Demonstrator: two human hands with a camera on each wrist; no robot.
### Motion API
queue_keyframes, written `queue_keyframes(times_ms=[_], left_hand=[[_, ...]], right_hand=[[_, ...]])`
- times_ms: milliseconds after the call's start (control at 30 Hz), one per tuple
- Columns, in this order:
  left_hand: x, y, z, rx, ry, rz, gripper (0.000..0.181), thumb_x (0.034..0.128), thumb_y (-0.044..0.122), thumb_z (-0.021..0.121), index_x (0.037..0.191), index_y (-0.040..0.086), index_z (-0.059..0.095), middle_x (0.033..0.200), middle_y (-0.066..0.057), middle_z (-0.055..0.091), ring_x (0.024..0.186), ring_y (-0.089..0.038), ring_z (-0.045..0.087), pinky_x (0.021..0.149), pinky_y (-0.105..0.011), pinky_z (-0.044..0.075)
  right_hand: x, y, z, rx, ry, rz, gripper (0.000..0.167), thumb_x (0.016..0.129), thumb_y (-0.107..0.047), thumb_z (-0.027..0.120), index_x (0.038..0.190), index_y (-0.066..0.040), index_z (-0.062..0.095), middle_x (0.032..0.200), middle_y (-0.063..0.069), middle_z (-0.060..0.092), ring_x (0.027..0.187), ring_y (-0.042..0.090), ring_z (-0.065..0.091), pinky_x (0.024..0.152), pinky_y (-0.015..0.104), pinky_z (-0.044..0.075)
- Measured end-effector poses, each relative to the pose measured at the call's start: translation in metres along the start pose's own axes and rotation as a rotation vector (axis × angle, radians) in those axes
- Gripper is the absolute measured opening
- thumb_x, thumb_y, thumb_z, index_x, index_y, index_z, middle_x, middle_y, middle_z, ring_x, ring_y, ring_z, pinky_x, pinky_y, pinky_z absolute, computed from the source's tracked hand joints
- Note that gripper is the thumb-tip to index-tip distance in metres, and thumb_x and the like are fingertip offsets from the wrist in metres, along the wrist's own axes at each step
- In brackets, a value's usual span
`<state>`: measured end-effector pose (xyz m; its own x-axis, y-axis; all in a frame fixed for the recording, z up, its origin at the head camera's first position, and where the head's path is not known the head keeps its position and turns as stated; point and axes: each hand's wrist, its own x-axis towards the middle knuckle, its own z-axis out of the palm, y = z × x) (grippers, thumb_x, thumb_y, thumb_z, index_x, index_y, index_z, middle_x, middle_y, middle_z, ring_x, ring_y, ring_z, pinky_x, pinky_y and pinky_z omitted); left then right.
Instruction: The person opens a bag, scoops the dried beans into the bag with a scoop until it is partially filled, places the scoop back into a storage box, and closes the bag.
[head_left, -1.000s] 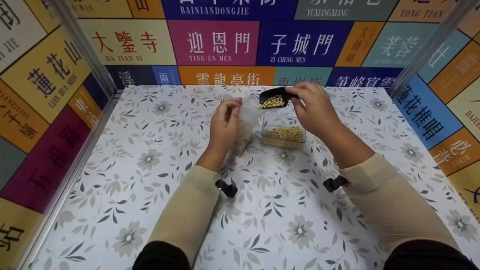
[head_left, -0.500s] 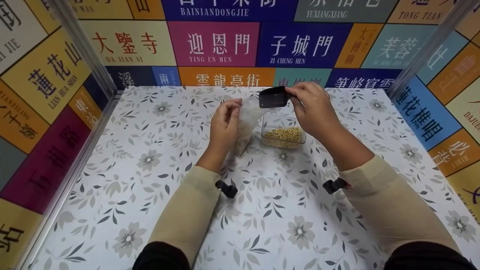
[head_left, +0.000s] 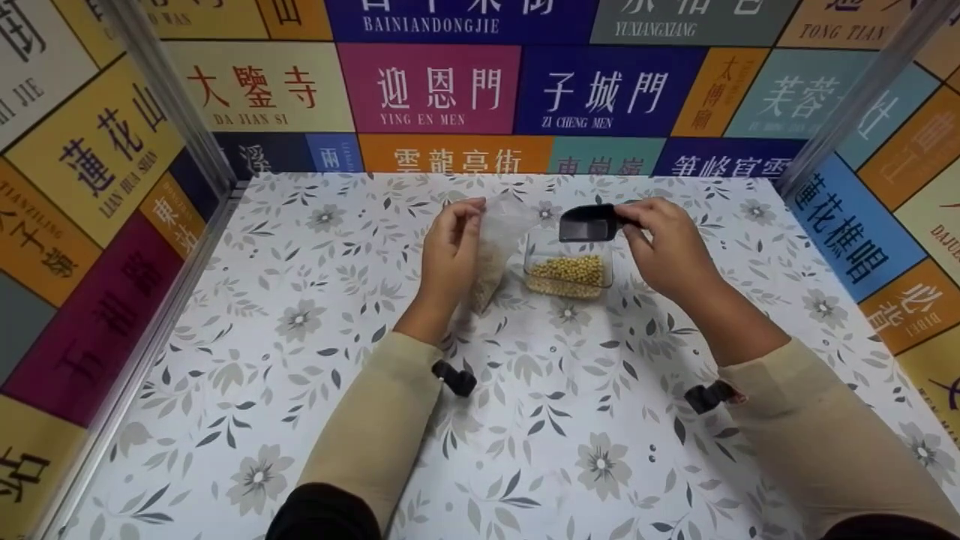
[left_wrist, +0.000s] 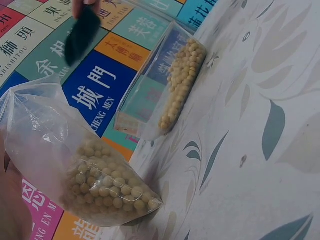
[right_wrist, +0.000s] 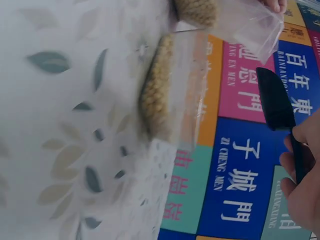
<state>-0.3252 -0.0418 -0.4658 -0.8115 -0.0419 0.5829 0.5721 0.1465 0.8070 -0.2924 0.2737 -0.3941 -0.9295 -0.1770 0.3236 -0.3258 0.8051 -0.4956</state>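
Along the left edge of the head view, colourful printed panels (head_left: 94, 169) line the side, meeting the back wall at a metal post (head_left: 172, 97). Next comes the left beige sleeve (head_left: 367, 412), stretched over the floral tablecloth (head_left: 255, 360), with a small black device (head_left: 455, 378) at its cuff. The left hand (head_left: 448, 251) pinches the edge of a clear plastic bag (head_left: 504, 229) between thumb and fingers and hides part of it from above. Yellow beans (left_wrist: 105, 187) fill the bag's lower corner, which is down by the cloth, tilted. Just right of the bag, a clear rectangular container (left_wrist: 145, 97) stands upright on the cloth, more beans (head_left: 570, 268) inside it. Above the container's far right part, a black scoop (head_left: 587, 225) is held in the air, blocking a bit of the back rim from the head camera; its dark inside shows. The right hand (head_left: 669, 246) pinches the scoop's handle. Farther right are the other beige sleeve (head_left: 832, 427), a second black device (head_left: 709, 397) at its cuff, and more printed panels (head_left: 862, 225).
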Motion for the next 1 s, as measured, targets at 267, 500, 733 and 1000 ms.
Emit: queue_keyframes(times_ms=[267,500,733,1000], left_hand=[[-0.001,0.001,-0.001,0.015,-0.011,-0.016,0.016,0.1124,0.015,0.053,0.118,0.005,0.063,0.137,-0.007,0.069,0.131,-0.015,0.064,0.113,-0.029,0.054],[0.000,0.001,0.001,0.004,0.003,-0.025,0.013,0.1111,0.012,0.054,0.117,0.005,0.064,0.136,-0.008,0.071,0.131,-0.015,0.065,0.114,-0.028,0.053],[0.000,0.002,0.001,-0.017,0.012,-0.030,0.012,0.1102,0.010,0.055,0.116,0.005,0.064,0.136,-0.007,0.071,0.130,-0.014,0.065,0.115,-0.028,0.052],[-0.001,0.001,0.000,-0.032,0.011,-0.017,0.015,0.1115,0.014,0.055,0.117,0.003,0.064,0.136,-0.009,0.070,0.132,-0.018,0.064,0.116,-0.030,0.052]], right_hand=[[-0.009,0.016,0.005,-0.113,-0.235,0.076,0.038,0.111,-0.014,0.053,0.147,-0.010,0.064,0.140,0.015,0.063,0.136,0.041,0.055,0.107,0.061,0.049],[-0.005,0.019,0.012,-0.238,-0.281,0.015,0.036,0.108,-0.010,0.054,0.141,-0.008,0.068,0.131,0.017,0.067,0.130,0.043,0.058,0.111,0.062,0.047],[-0.001,0.011,0.015,-0.317,-0.284,-0.046,0.036,0.106,-0.007,0.052,0.136,-0.006,0.072,0.127,0.019,0.070,0.124,0.045,0.062,0.109,0.061,0.050],[0.002,0.004,0.022,-0.370,-0.243,-0.115,0.037,0.099,-0.001,0.052,0.124,-0.007,0.078,0.112,0.017,0.073,0.108,0.044,0.066,0.094,0.060,0.053]])
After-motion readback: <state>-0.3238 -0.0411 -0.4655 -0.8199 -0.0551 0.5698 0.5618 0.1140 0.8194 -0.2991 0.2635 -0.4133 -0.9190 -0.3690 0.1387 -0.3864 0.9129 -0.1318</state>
